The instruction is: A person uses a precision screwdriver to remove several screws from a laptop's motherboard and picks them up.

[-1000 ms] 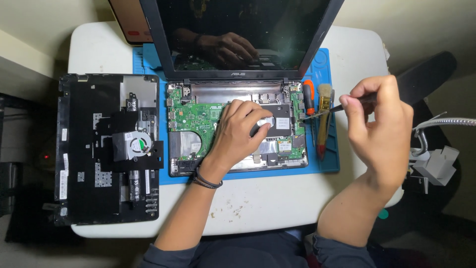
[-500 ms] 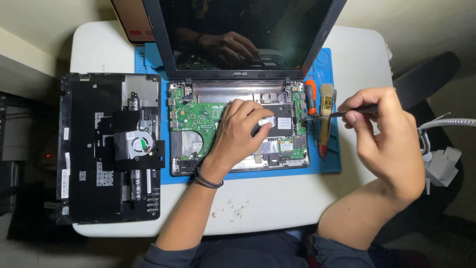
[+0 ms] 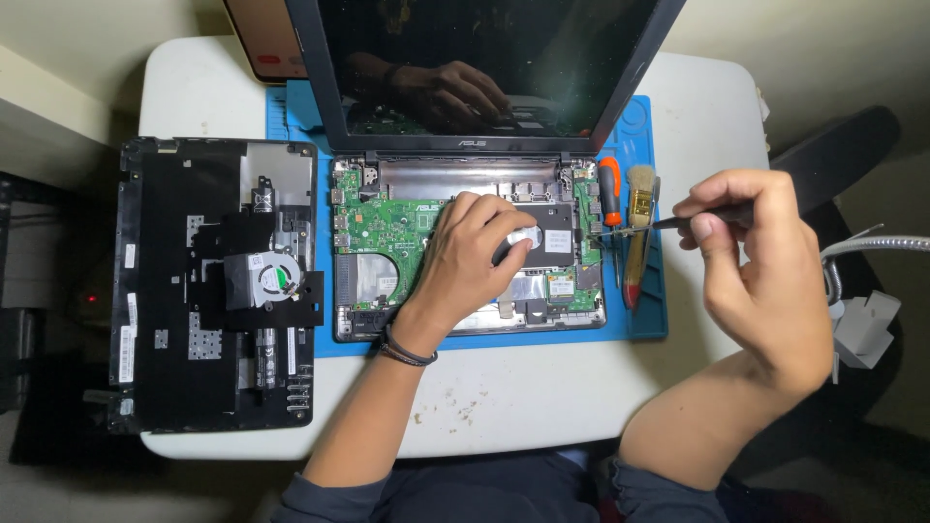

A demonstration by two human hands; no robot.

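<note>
Although the opened laptop (image 3: 465, 194) takes up most of the blue mat (image 3: 644, 324) at the middle of the white table (image 3: 542, 407), it would handle as a stiff but delicate thing: its dark screen stands tilted back toward the table's far edge, and its base lies bare, the green circuit board (image 3: 387, 218) exposed. Such a board is best touched by its edges or the metal frame, never pressed on its chips. Left of the mat, reaching the table's left edge, lies the removed black bottom cover (image 3: 165, 291), light and somewhat flexible, with a small fan (image 3: 266, 281) resting on it. The left hand (image 3: 470, 257) is curled down onto the board's middle, fingers bent over a small dark part; whether it grips that part I cannot tell. The right hand (image 3: 756, 261) pinches a thin dark tool (image 3: 668, 223), its fine tip at the base's right edge. Just beside that edge, on the mat, lie an orange-handled screwdriver (image 3: 608, 189) and a small brush (image 3: 639, 232), both light and easily rolled.
</note>
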